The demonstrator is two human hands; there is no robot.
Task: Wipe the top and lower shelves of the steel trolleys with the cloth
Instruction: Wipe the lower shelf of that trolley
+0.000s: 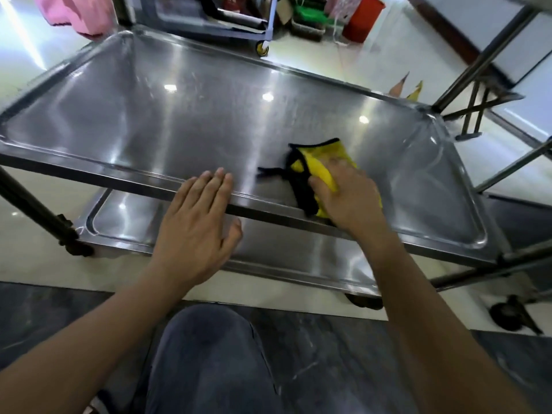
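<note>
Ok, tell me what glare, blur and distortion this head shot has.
Head view: bright ceiling-light spots and streaky glare lie across the top shelf, with fainter spots on the lower shelf; wide-angle bending curves the trolley's edges and posts; the right hand on the yellow cloth is slightly smeared, as is the far background; the left hand looks sharper.

We find no legible text, label, brand, number or sign anywhere in view; the red panel [231,0] at the top edge bears pale marks too blurred for us to read
</note>
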